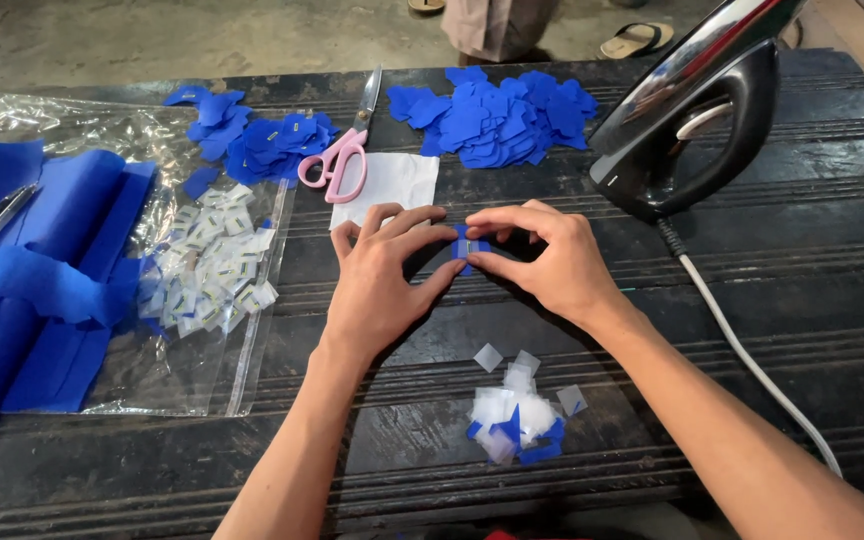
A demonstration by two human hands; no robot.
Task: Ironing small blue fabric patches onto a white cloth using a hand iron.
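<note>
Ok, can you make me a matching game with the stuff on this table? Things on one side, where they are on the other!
Things:
1. pink scissors
2. iron
3. small blue piece
4. pile of white squares

Places:
A. pinched between the fingertips of the left hand and right hand
B. far right of the table, cord trailing towards the person
C. partly on a white sheet
D. between the two forearms

Pairs: 1-C, 2-B, 3-A, 4-D

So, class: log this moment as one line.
left hand: pinching blue patch | right hand: pinching same patch | near: scraps, scissors, iron
</note>
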